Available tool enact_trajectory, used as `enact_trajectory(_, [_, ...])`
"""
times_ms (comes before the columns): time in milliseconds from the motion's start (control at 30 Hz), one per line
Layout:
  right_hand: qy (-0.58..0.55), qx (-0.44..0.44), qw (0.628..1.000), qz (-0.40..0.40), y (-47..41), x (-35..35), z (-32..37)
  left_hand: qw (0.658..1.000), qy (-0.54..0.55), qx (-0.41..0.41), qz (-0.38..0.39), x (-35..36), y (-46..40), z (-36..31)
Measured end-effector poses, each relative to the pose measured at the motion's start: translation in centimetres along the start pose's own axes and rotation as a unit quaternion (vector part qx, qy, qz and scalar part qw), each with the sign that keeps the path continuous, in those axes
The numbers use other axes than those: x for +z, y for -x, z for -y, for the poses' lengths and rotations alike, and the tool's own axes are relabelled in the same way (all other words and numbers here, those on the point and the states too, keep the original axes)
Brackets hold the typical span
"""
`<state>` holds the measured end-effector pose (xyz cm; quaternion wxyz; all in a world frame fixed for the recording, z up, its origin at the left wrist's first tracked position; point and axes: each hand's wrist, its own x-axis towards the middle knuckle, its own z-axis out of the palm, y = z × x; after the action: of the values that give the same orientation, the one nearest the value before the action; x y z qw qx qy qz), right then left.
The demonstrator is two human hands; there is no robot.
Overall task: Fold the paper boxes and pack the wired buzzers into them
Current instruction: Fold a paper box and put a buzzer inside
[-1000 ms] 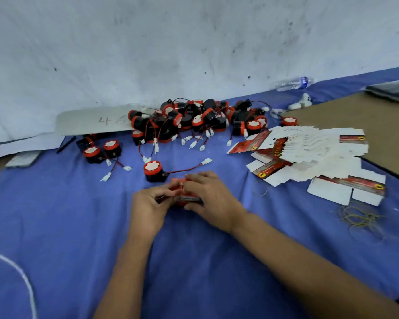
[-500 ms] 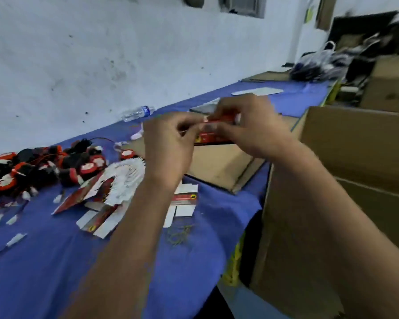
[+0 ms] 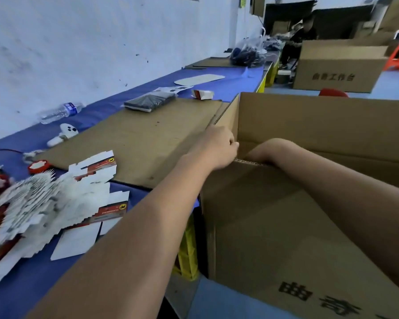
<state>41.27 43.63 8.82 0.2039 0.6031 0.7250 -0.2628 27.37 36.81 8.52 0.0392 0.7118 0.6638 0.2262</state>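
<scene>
Carton wall [image 3: 274, 215] hides right hand (flat boxes [image 3: 44, 203] nearby).

Two bare forearms, no sleeves visible

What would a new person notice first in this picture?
Most striking is the large brown carton at the right, beside the blue table; both forearms reach toward its near rim. The left hand is at that rim, while the right hand is hidden inside. At the left lies a fanned stack of flat paper boxes, white and red.
</scene>
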Motion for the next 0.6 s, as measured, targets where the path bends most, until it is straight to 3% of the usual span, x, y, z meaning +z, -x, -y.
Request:
enact_trajectory(133, [0.009, -0.038, 0.999, 0.025, 1.1, 0.7, 0.1, 0.992, 0.088, 0.043, -0.085, -0.4, 1.8, 0.1])
enact_trajectory(200, [0.049, -0.08, 0.995, -0.032, 1.9, 0.8, 0.7, 0.976, 0.127, 0.056, -0.166, -0.7, 3.3, 0.8])
enact_trajectory(267, [0.045, -0.103, 0.975, -0.191, 2.9, 0.5, 2.2, 0.96, 0.134, 0.045, -0.241, -1.7, 5.3, 2.4])
enact_trajectory(300, [0.013, -0.111, 0.948, -0.298, 3.5, 0.4, 3.2, 0.953, 0.126, 0.034, -0.272, -2.3, 6.3, 3.6])
enact_trajectory(367, [-0.087, -0.179, 0.855, -0.479, 4.8, 0.7, 7.5, 0.94, 0.093, -0.006, -0.329, -4.1, 9.0, 7.3])
enact_trajectory(400, [-0.133, -0.231, 0.808, -0.526, 5.7, 1.3, 10.2, 0.932, 0.083, -0.028, -0.351, -4.9, 10.3, 9.0])
enact_trajectory(467, [-0.176, -0.361, 0.762, -0.508, 7.6, 3.9, 17.3, 0.911, 0.049, -0.082, -0.402, -6.9, 14.3, 13.1])
enact_trajectory(533, [-0.117, -0.468, 0.777, -0.405, 8.9, 8.1, 24.6, 0.874, -0.002, -0.16, -0.459, -8.7, 18.9, 17.3])
enact_trajectory(600, [-0.02, -0.514, 0.78, -0.356, 9.5, 12.1, 30.7, 0.833, -0.042, -0.252, -0.49, -10.3, 23.5, 21.3])
